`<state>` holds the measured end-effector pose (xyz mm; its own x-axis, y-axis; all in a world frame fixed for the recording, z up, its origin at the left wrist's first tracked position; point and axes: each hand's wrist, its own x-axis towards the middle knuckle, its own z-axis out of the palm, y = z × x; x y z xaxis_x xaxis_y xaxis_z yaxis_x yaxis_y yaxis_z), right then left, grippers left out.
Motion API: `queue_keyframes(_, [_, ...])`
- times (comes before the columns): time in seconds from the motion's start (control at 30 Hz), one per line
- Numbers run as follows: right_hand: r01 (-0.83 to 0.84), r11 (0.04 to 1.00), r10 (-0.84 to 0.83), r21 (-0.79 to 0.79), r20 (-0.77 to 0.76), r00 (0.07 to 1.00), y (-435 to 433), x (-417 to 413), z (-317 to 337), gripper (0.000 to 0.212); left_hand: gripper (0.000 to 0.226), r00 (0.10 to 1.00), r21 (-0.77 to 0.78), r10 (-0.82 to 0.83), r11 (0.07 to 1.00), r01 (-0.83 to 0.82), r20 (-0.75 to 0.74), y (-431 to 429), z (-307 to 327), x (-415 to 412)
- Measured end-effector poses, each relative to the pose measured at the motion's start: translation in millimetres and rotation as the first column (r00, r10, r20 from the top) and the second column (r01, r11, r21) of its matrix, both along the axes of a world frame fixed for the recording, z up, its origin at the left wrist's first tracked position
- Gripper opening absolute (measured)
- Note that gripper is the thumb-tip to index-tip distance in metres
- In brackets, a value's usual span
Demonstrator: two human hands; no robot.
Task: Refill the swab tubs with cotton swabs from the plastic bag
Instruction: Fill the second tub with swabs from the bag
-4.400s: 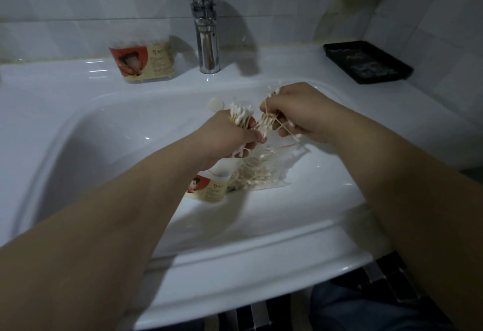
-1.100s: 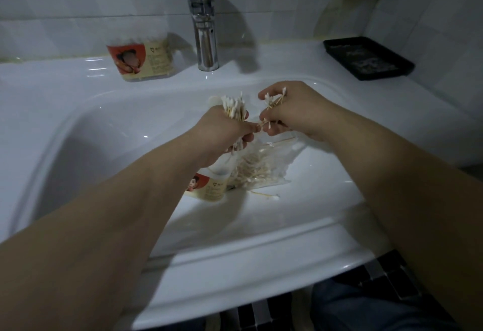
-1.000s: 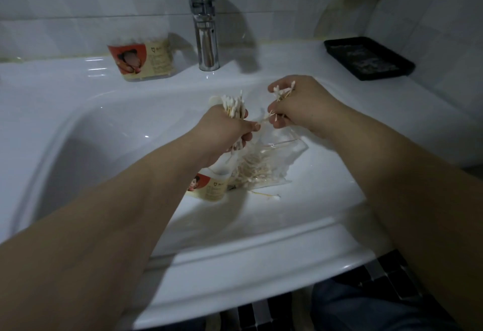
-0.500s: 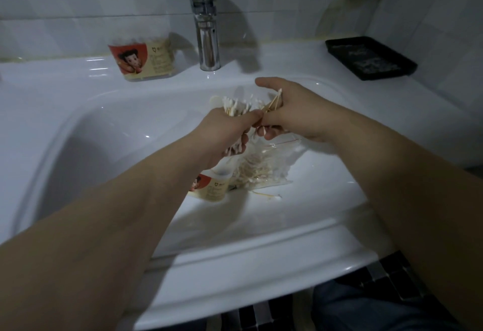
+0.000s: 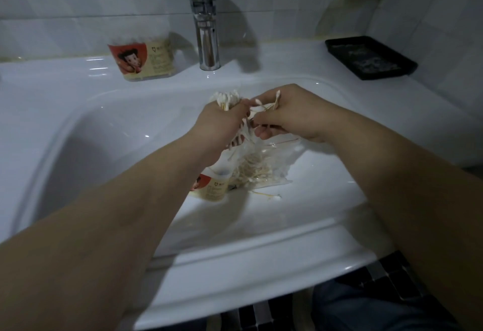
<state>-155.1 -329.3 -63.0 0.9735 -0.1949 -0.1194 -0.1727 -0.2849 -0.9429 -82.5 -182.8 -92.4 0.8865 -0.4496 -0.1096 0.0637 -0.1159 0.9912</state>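
Observation:
Over the sink basin, my left hand [image 5: 219, 121] grips an upright bundle of cotton swabs [image 5: 226, 98], their white tips poking out above my fist. My right hand [image 5: 292, 113] pinches a few loose swabs [image 5: 271, 101] right beside that bundle, the two hands touching. Below them a clear plastic bag [image 5: 264, 166] with several swabs lies in the basin. A small swab tub [image 5: 211, 186] with a red cartoon label lies next to the bag, partly hidden by my left forearm. A fuller swab tub [image 5: 142, 56] stands on the ledge left of the tap.
A chrome tap [image 5: 205, 16] rises at the back of the white sink [image 5: 235, 249]. A black tray [image 5: 369, 56] sits at the back right corner by the tiled wall. One or two loose swabs [image 5: 269, 196] lie in the basin in front of the bag.
My right hand, holding a few swabs, has moved left up against the bundle in my left hand. One or two swabs have dropped into the basin in front of the bag.

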Motion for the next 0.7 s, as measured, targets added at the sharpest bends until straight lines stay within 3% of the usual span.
queue_keyframes(0.17, [-0.066, 0.997, 0.064, -0.046, -0.043, 0.997, 0, 1, -1, 0.013, 0.019, 0.998, -0.071, 0.023, 0.997, -0.027, -0.062, 0, -2, 5])
queue_keyframes(0.3, [-0.069, 0.991, 0.061, -0.114, -0.068, 0.996, -1, 2, -2, 0.021, 0.018, 0.995, -0.14, 0.052, 0.988, -0.064, -0.087, -1, 0, 3])
queue_keyframes(0.5, [-0.064, 0.934, 0.035, -0.35, -0.089, 0.995, -6, 2, -4, 0.022, 0.017, 0.969, -0.283, 0.151, 0.937, -0.204, -0.197, 2, 6, 10])
queue_keyframes(0.6, [0.008, 0.928, -0.031, -0.372, -0.056, 0.998, -5, 3, -2, 0.025, 0.019, 0.946, -0.217, 0.241, 0.933, -0.288, -0.217, 4, 10, 11])
queue_keyframes(0.7, [0.075, 0.951, -0.091, -0.299, -0.041, 0.995, -3, 3, 0, 0.027, 0.019, 0.951, -0.161, 0.196, 0.958, -0.238, -0.237, 5, 12, 5])
